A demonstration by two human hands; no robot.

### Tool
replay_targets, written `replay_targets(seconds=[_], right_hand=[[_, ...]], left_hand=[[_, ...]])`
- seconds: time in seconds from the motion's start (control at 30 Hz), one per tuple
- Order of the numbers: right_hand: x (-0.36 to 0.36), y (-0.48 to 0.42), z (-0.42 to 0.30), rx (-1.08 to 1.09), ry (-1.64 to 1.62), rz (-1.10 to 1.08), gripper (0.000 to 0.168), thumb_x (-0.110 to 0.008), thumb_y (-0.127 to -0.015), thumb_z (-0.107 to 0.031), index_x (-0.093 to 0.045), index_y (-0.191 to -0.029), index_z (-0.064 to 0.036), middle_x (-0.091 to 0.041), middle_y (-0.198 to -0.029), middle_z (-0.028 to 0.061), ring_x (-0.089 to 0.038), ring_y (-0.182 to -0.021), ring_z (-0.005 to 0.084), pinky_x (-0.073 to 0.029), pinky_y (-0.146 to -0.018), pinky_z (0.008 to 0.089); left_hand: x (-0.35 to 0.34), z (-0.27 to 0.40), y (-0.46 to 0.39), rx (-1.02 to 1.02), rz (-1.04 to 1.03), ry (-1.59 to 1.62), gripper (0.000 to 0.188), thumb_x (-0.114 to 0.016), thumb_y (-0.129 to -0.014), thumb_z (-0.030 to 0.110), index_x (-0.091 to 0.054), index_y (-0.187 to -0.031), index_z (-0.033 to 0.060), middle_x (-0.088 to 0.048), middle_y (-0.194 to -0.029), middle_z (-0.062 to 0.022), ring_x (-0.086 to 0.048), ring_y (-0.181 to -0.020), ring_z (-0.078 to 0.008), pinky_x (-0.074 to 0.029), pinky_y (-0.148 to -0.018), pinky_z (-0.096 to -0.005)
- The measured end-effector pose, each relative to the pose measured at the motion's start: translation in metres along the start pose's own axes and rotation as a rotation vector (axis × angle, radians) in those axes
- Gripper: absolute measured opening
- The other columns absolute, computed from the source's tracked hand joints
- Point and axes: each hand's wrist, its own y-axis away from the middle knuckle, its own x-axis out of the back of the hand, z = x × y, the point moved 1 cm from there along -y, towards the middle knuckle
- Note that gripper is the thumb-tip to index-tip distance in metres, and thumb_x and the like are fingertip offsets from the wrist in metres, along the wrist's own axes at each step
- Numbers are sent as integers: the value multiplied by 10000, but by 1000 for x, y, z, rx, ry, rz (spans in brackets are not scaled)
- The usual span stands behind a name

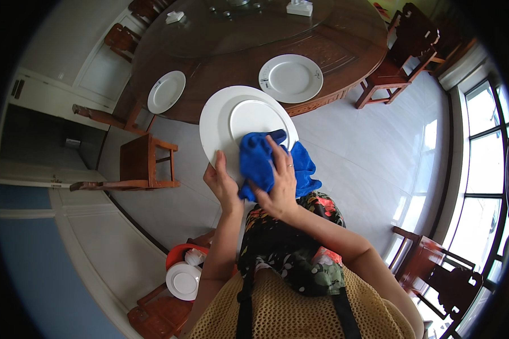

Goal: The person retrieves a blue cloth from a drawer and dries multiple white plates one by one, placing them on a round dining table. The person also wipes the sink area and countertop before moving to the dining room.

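My left hand [222, 184] grips the near left rim of a large white plate [217, 112], thumb on the face toward me. Its raised foot ring shows, so the underside is turned up to me. My right hand [280, 182] presses a blue cloth [254, 159] against the lower part of that underside. One end of the cloth hangs down past the plate's right edge. Beyond, on the wooden round table [220, 76], lie two more white plates: one at the left [166, 92], one at the right [291, 78].
A glass turntable [254, 38] on the table carries a tissue box [299, 8]. Wooden chairs stand at left [135, 163], right [401, 76] and lower right [424, 258]. Lower left, a red basin [176, 253] holds a white plate [183, 281] and other dishes. Windows [485, 165] line the right.
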Motion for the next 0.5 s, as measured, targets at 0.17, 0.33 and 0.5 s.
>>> replay_targets(seconds=[0.17, 0.33, 0.5], right_hand=[[30, -27, 42, 152, 23, -29, 652, -683, -647, -210, -546, -1283, -179, -403, -1417, 143, -463, -1202, 386, -327, -1046, 508], [47, -25, 185, -429, -328, 309, 287, -574, -880, -142, -607, -1141, -29, -566, -1227, 149, -592, -1011, 273, -470, -871, 353], [118, -70, 146, -889, -1261, 507, 550, -538, -923, -447, -499, -1276, -26, -618, -1123, 106, -601, -1004, 214, -469, -911, 335]], left_hand=[[-59, 1, -1, -26, -80, 0, 248, -580, -931, 236, -614, -828, 12, -589, -768, 1, -525, -763, -57, -421, -714, -223], [-102, 8, -22, -214, -395, -224, 243, -584, -931, 219, -615, -850, -8, -557, -739, 20, -468, -668, -55, -388, -609, -235], [-162, 9, -46, -862, -772, -376, 174, -550, -918, 115, -603, -944, -49, -598, -670, -118, -549, -543, -187, -422, -513, -282]])
